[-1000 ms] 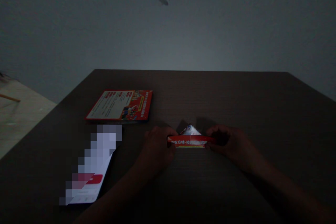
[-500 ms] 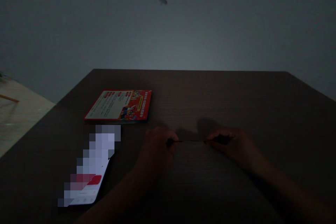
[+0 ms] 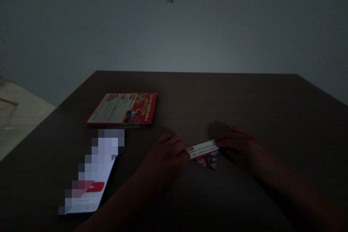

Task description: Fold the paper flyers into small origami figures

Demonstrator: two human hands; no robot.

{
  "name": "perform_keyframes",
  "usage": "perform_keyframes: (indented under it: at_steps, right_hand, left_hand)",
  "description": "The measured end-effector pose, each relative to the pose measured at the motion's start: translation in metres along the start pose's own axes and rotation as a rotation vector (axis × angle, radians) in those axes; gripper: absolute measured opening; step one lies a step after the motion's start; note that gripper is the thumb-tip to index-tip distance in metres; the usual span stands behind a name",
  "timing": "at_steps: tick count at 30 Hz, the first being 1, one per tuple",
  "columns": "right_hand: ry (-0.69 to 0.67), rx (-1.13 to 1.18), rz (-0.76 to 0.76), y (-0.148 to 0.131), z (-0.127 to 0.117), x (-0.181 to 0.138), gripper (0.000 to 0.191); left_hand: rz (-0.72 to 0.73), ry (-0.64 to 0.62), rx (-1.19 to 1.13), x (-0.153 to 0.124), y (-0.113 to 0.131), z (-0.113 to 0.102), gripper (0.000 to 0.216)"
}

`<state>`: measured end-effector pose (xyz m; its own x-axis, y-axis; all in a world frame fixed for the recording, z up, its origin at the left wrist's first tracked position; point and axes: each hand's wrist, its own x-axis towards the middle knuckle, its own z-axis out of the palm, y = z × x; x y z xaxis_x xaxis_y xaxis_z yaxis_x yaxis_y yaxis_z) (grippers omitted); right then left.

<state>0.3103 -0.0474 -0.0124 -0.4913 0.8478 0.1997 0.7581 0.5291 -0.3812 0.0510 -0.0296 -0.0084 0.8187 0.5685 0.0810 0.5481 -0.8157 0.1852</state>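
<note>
A small piece of folded printed paper (image 3: 203, 149) is stretched between my two hands, just above the table. It has a white strip with red and dark print, and a coloured picture corner pokes out below. My left hand (image 3: 170, 156) pinches its left end, thumb and fingers closed. At the other end, my right hand (image 3: 239, 145) grips the paper with its fingertips. Both ends of the paper are covered by my fingers. The light is dim, so the finer folds are hard to make out.
A stack of red and white printed leaflets (image 3: 116, 110) lies at the back left of the dark wooden table (image 3: 217, 98). Nearer, left of my left forearm, lies a phone (image 3: 89, 199) with a lit, partly blurred screen. A pale wall (image 3: 217, 25) stands behind the table.
The paper, seen edge-on before, is now tilted so its printed face and a picture corner show. Both my hands have turned slightly with it and keep their hold.
</note>
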Motion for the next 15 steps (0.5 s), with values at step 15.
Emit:
perform_keyframes:
  at_steps: [15]
  right_hand:
    - [-0.113, 0.180, -0.068, -0.040, 0.022, 0.006, 0.018]
  left_hand:
    - [-0.025, -0.053, -0.085, 0.007, -0.001, 0.003, 0.016]
